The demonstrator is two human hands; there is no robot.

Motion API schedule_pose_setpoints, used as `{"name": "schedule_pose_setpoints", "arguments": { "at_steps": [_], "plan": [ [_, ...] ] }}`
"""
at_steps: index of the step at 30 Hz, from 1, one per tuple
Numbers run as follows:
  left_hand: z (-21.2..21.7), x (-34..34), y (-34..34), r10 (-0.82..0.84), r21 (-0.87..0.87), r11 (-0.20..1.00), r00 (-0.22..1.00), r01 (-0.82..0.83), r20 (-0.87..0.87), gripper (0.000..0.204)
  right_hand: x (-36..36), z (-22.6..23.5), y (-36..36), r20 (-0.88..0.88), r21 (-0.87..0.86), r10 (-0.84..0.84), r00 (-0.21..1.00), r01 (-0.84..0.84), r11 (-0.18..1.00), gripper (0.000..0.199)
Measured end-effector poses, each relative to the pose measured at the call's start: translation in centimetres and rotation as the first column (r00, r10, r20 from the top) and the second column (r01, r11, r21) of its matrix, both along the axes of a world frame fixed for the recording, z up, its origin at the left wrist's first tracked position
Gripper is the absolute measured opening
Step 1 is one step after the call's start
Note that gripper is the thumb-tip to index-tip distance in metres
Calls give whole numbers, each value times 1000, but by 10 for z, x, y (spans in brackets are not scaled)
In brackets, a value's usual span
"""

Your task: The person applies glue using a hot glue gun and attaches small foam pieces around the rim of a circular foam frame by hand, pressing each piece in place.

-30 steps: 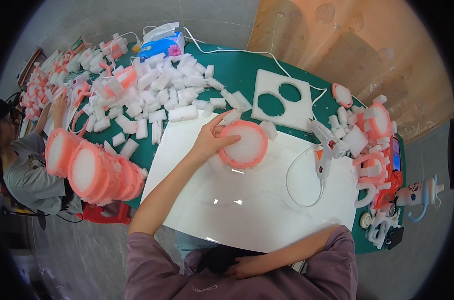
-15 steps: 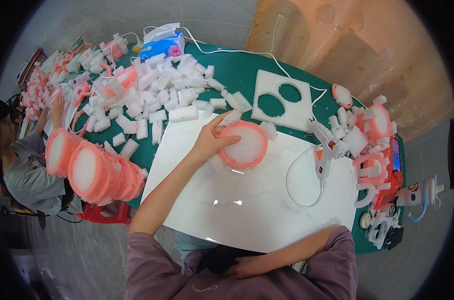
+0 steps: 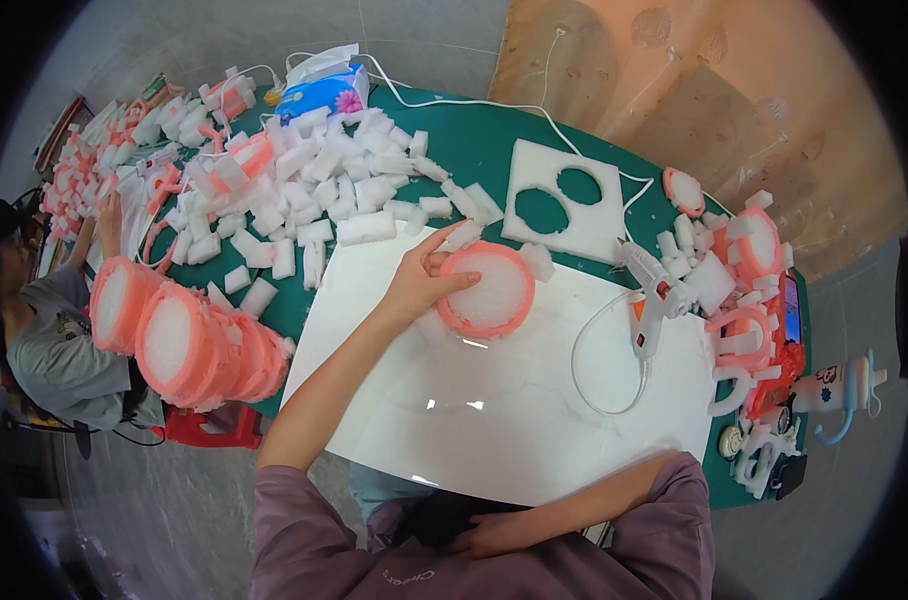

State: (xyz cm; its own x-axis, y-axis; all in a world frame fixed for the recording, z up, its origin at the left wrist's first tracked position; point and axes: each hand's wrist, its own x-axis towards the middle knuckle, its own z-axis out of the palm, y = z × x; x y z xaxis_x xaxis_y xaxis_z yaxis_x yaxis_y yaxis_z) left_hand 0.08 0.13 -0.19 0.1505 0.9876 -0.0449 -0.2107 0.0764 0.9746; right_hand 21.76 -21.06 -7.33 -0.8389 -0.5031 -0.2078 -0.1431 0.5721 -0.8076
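Observation:
My left hand [image 3: 421,283] is closed on the left rim of a round foam piece [image 3: 494,290], white in the middle with a pink band round it. The thumb lies over its face; the other fingers go behind its edge. Small white foam blocks stick out from its rim, one by my fingers and one [image 3: 538,263] at its right. The piece is above a glossy white board [image 3: 534,420]. My right hand [image 3: 492,536] rests low at my lap, below the board's near edge. Its visible fingers are loosely stretched, fingertips partly hidden, with nothing seen in them.
A white glue gun [image 3: 654,285] with a cord lies right, near a foam sheet [image 3: 584,235] with two round holes. White foam blocks [image 3: 324,170] heap at the back left. Pink-and-white rounds [image 3: 174,345] stand left; pink foam parts [image 3: 749,340] crowd right. Another person [image 3: 59,340] sits far left.
My hands and the round foam piece stay almost still. The other person's hand at the far left has shifted slightly.

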Motion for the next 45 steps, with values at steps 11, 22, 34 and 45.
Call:
{"name": "schedule_pose_setpoints", "arguments": {
  "at_steps": [11,22,34,45],
  "plan": [
    [3,-1,0,-20,-24,1000,1000,20,2,70,0,-4,-2,-24,18,9,1000,-9,1000,31],
    [3,-1,-1,-11,-28,1000,1000,11,3,70,0,0,0,-13,-8,-9,1000,8,1000,29],
    [1,-1,-1,-7,-5,1000,1000,7,-4,69,3,-12,-7,-60,66,20,998,-16,998,31],
    [2,-2,-1,-11,-15,1000,1000,11,-14,70,0,-5,-3,4,-16,-24,1000,25,1000,29]
  ]
}}
